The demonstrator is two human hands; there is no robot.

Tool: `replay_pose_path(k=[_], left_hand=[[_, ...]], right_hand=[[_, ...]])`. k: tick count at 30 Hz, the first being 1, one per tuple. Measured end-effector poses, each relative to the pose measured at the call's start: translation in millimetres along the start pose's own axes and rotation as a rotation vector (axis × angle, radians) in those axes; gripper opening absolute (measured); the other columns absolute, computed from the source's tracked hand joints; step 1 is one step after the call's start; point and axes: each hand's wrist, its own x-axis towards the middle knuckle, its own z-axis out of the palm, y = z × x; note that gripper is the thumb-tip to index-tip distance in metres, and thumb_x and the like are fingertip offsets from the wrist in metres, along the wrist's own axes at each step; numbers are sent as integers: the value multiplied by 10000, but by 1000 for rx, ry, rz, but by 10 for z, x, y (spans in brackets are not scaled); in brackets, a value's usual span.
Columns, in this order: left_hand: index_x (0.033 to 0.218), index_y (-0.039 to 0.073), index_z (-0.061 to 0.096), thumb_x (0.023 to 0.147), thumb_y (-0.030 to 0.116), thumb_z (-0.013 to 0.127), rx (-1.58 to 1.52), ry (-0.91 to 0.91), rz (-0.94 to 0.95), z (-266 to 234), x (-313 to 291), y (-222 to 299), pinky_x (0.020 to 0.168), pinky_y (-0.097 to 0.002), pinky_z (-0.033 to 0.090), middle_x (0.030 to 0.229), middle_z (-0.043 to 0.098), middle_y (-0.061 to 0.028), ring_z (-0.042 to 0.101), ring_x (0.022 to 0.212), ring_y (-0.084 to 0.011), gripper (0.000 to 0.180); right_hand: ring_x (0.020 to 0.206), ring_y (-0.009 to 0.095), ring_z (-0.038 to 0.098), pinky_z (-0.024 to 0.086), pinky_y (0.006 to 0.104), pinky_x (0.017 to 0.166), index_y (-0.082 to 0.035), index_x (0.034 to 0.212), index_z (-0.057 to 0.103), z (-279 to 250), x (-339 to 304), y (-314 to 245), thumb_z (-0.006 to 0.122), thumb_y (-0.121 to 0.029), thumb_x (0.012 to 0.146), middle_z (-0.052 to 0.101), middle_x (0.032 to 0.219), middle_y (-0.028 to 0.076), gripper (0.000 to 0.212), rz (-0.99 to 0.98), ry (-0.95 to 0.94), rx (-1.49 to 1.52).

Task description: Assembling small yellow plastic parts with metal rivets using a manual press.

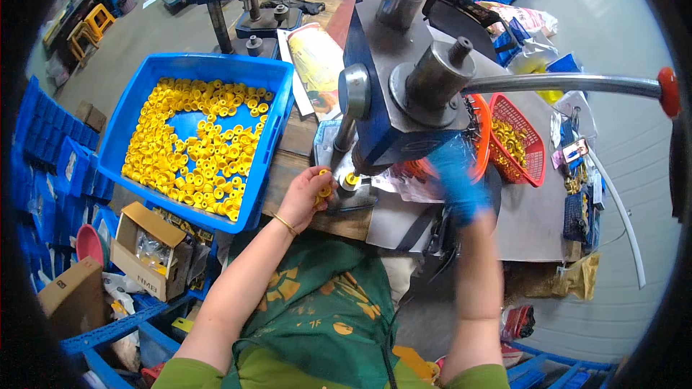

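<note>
My left hand (306, 197) is bare and holds small yellow caps (324, 189) beside the base of a blue and grey hand press (389, 79). One yellow cap (351, 180) sits on the press base under the ram. My right hand (455, 180) wears a blue glove and is blurred, raised just right of the press body near an orange basket (481, 133). Whether it holds anything cannot be seen. The press lever (577, 84), with a red knob (668, 91), sticks out to the right.
A blue bin (130, 112) with several yellow caps stands at the left on the wooden bench. A red basket (530, 145) with yellow parts stands to the right. Cardboard boxes (148, 248) and blue crates lie on the floor at the lower left.
</note>
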Motion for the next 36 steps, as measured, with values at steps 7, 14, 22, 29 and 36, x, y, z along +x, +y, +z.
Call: replay_pose_path(k=[7, 14, 22, 29, 36], left_hand=[[973, 70, 556, 822, 213, 602, 287, 79, 85, -5, 81, 13, 429, -154, 316, 665, 520, 25, 450, 543, -32, 213], [932, 26, 618, 771, 174, 661, 746, 135, 347, 146, 184, 7, 510, -193, 379, 659, 550, 9, 460, 569, -42, 223], [709, 88, 595, 701, 376, 657, 1554, 158, 624, 268, 61, 56, 520, -371, 439, 652, 514, -78, 552, 610, -293, 294], [695, 89, 577, 733, 340, 638, 1576, 127, 668, 348, 55, 109, 508, -347, 441, 662, 531, -69, 563, 598, -245, 262], [849, 52, 554, 850, 297, 536, 51, 78, -44, 13, 125, 54, 461, -192, 366, 728, 516, 19, 478, 598, -86, 246]], right_hand=[[771, 372, 521, 426, 415, 668, -38, 948, 526, 1070, 206, 1034, 572, -129, 759, 541, 834, 194, 214, -643, -36, -315], [760, 372, 510, 418, 424, 665, 5, 879, 511, 996, 209, 1184, 577, -152, 763, 513, 780, 209, 206, -575, -40, -372], [792, 238, 604, 466, 343, 697, -2, 1002, 557, -734, 548, 837, 578, -150, 810, 619, 889, 139, 244, -321, 618, -355], [734, 317, 602, 473, 376, 639, -49, 954, 626, -1525, 721, 1206, 636, -269, 738, 620, 818, 183, 309, -222, 706, -831], [678, 273, 586, 448, 387, 650, -98, 767, 689, -442, 688, 1007, 625, -386, 713, 631, 712, 112, 300, -187, 360, -1105]])
